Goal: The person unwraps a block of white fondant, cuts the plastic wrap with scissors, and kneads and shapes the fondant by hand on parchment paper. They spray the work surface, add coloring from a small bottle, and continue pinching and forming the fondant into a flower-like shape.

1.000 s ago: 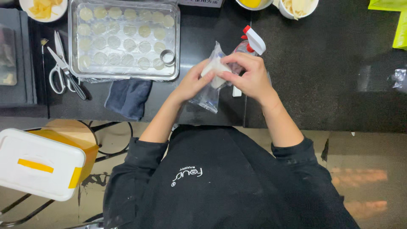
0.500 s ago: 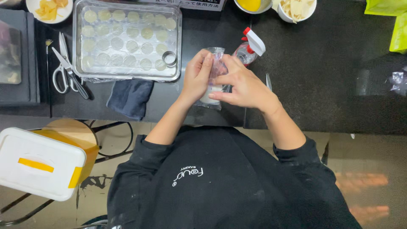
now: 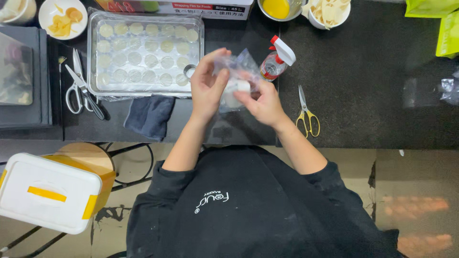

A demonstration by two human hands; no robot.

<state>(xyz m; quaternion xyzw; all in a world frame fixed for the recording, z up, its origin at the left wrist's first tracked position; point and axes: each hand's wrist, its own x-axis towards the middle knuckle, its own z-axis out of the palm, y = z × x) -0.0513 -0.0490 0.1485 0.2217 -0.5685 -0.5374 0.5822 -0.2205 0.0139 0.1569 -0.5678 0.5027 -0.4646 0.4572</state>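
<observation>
A clear plastic bag (image 3: 235, 71) with something white inside is held above the black counter by both hands. My left hand (image 3: 206, 86) grips its left side, fingers up along the plastic. My right hand (image 3: 260, 102) holds the lower right part, pinching the white lump. Just left of the hands lies a metal tray (image 3: 94, 57) covered in film, with several pale round discs in rows. A small spray bottle (image 3: 276, 59) with a red and white head stands right behind the bag.
Yellow-handled scissors (image 3: 307, 114) lie right of my right hand. White-handled scissors (image 3: 76, 88) and a dark cloth (image 3: 150, 114) lie left. Bowls (image 3: 329, 12) line the back edge. A white box with yellow clips (image 3: 45, 191) sits on a stool below left.
The hands and bag have shifted slightly left and nearer the tray. The bag, stretched upright before, is now bunched between both hands.
</observation>
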